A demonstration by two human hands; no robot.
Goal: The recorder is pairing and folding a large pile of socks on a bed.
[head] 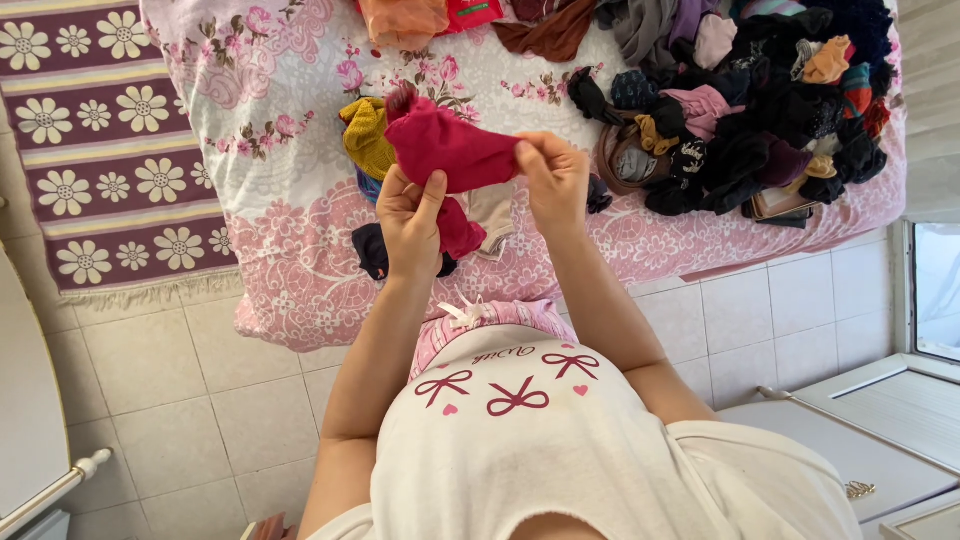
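Holding a magenta sock (445, 148) level above the bed (280, 120), left hand (412, 222) and right hand (553, 178) are pinching its ends, fingers closed, toe pointing toward the yellow sock (365, 135).

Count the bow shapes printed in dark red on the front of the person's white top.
3: one bow on the left, one bow low in the middle, one bow on the right. Folds may hide others.

We stand at the bed (300, 290), our hands holding a sock (445, 145) above it. A small sock pile (385, 175) lies under it, a big clothes heap (760, 110) to the right, a rug (100, 140) left.
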